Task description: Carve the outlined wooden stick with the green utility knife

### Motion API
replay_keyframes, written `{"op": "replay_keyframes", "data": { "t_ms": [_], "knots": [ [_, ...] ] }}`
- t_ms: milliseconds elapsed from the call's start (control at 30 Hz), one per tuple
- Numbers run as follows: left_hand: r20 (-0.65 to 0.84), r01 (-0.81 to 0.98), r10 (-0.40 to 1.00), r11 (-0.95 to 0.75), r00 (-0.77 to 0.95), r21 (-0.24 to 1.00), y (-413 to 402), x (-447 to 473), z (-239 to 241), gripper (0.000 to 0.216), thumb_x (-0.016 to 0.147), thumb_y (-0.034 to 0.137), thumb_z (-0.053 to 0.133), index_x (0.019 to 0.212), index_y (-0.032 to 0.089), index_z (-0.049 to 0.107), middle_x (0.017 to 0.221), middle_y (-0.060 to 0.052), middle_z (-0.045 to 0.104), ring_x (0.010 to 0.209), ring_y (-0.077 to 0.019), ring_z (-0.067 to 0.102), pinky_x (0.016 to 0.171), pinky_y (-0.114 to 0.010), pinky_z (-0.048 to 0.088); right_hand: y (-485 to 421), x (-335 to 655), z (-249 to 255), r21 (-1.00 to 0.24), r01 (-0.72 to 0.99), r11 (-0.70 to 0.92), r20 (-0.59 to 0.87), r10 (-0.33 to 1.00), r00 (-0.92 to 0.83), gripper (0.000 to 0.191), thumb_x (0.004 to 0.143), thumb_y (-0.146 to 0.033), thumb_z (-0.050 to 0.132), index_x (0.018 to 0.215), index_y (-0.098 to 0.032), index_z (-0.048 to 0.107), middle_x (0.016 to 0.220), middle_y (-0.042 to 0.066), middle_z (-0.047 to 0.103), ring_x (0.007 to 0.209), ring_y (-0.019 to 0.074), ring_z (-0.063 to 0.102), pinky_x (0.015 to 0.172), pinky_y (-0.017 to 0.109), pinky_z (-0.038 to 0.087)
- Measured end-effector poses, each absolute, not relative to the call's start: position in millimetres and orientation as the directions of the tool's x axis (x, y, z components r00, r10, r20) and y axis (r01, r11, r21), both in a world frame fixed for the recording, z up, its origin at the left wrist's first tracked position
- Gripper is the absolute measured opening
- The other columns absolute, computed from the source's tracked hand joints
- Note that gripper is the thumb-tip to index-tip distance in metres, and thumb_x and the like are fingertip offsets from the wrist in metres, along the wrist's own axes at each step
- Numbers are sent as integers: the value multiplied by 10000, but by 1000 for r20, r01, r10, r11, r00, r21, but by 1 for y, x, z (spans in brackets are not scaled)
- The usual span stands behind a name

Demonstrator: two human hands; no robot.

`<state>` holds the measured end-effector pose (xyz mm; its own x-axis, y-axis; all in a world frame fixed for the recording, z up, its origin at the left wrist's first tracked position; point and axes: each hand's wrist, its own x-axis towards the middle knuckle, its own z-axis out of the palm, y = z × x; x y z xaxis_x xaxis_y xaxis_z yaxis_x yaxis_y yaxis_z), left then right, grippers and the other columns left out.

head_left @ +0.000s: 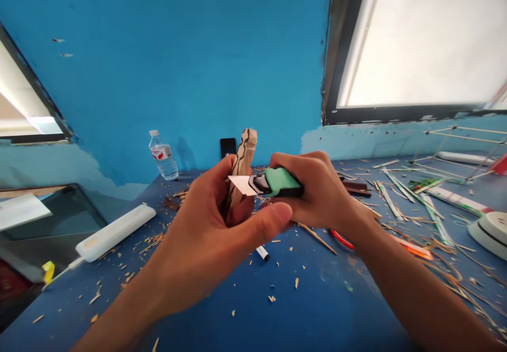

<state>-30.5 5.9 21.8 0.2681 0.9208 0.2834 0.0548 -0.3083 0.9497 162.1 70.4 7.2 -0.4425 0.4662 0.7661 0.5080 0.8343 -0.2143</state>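
Clasping wood stick [246, 149] in left hand [206, 236], right hand [320, 193] fingers gripping knife [279, 182], blade [241, 184] at stick edge

- two hands: left hand [206, 236], right hand [317, 193]
- one knife [277, 182]
- one wood piece [243, 157]
- one bottle [163, 155]
- one phone [227, 146]
- one marker [262, 253]
- one white bar [115, 231]
- two windows [415, 40]
- shavings [158, 238] on bench [317, 299]: too many to count

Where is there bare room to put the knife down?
Freest: the table along its near edge between the forearms, in front of the marker, with only scattered chips. Also a strip between the water bottle and the white case. Crowded: the right side, littered with sticks beyond the right hand holding the knife.
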Motion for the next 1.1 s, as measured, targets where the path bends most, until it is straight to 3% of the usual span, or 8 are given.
{"op": "replay_keyframes", "data": {
  "t_ms": [233, 367, 467, 600, 800, 967, 1100],
  "knots": [
    [309, -35, 910, -311, 278, 950, 5, -25, 22, 208, 818, 235, 847, 863, 281, 650, 540, 126, 418, 439, -26, 295, 389, -68, 279, 65, 161, 7, -262, 534, 804, 734, 525, -430, 134, 637, -215, 574, 693, -239, 455, 579, -55, 501, 516, 100, 335, 512, 295, 199],
    [307, -12, 916, -315, 258, 949, 6, -23, 21, 221, 845, 366, 846, 854, 273, 646, 528, 124, 414, 440, -26, 295, 393, -60, 289, 65, 159, 6, -264, 538, 801, 729, 530, -433, 122, 639, -209, 575, 701, -237, 474, 593, -44, 542, 514, 100, 359, 518, 298, 200],
    [309, -33, 911, -312, 272, 950, 5, -23, 20, 244, 863, 441, 821, 881, 282, 637, 524, 129, 342, 426, -25, 240, 375, -66, 255, 65, 159, 5, -253, 535, 806, 740, 518, -429, 150, 651, -202, 587, 685, -239, 445, 568, -54, 530, 503, 96, 335, 519, 301, 195],
    [322, -19, 915, -327, 245, 945, 4, -23, 15, 222, 924, 418, 762, 888, 284, 588, 546, 128, 312, 436, -24, 238, 403, -66, 280, 64, 157, 5, -242, 576, 781, 758, 523, -390, 215, 665, -187, 613, 670, -243, 406, 519, -69, 476, 497, 99, 303, 524, 306, 189],
    [317, 19, 940, -322, 127, 947, 12, -15, 8, 367, 935, 518, 715, 830, 248, 489, 559, 118, 300, 437, -28, 257, 374, -86, 238, 66, 148, 2, -228, 745, 627, 747, 604, -279, 258, 696, -227, 659, 686, -242, 402, 521, -63, 449, 503, 104, 282, 549, 312, 178],
    [239, -79, 970, -236, 43, 969, 18, -5, 7, 352, 976, 445, 667, 792, 237, 451, 544, 109, 348, 403, -35, 307, 344, -100, 246, 72, 139, -5, -172, 855, 489, 776, 602, -188, 177, 775, -293, 634, 711, -237, 479, 549, -37, 470, 509, 114, 244, 562, 324, 149],
    [166, -201, 985, -156, 34, 967, 20, 0, 7, 316, 993, 349, 644, 777, 225, 450, 568, 115, 303, 404, -23, 228, 325, -86, 201, 76, 134, -12, -185, 858, 480, 798, 582, -153, 127, 810, -275, 622, 737, -230, 528, 549, -32, 454, 510, 113, 213, 571, 335, 127]
  ]
}}
